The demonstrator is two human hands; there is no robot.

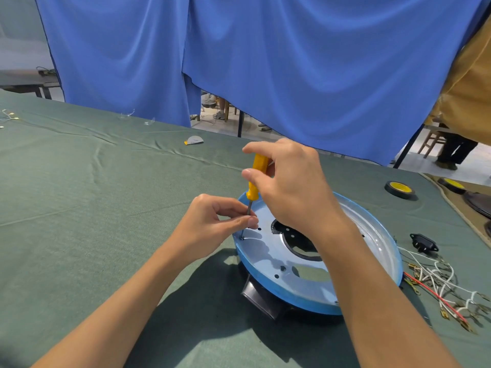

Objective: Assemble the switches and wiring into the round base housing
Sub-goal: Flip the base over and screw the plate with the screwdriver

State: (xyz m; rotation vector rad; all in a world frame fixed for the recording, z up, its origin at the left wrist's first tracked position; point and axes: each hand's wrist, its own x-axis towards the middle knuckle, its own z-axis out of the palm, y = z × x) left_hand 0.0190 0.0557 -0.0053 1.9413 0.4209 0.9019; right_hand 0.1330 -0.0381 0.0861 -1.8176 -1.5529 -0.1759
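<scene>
Our right forearm crosses the round base housing (300,301) and hides the right part of its central opening, so we cannot make out what sits inside beyond a dark shape. A black part (261,298) sticks out from under the near rim, mostly covered by the housing. The screwdriver (256,176) is partly buried in our fingers, with only its yellow handle and a short piece of shaft showing. Its tip meets a small dark spot (242,237) at the plate's left edge, too small for us to tell whether it is a screw or a hole. At the far right, a second tape roll (451,185) and some dark objects are cut off by the frame.

Our right hand (289,187) holds the top of the handle, forefinger and thumb curled round it; the other fingers are behind the hand. Our left hand (212,224) pinches the thin shaft between thumb and forefinger just above the tip, with the remaining fingers folded in.

The housing lies on the green cloth (93,208) directly before us, metal plate facing up and blue rim around it. The wires (438,282), white and red with metal terminals, lie loose just beside its right edge, with a small black switch part (423,243) near them and a tape roll (400,189) further back.
</scene>
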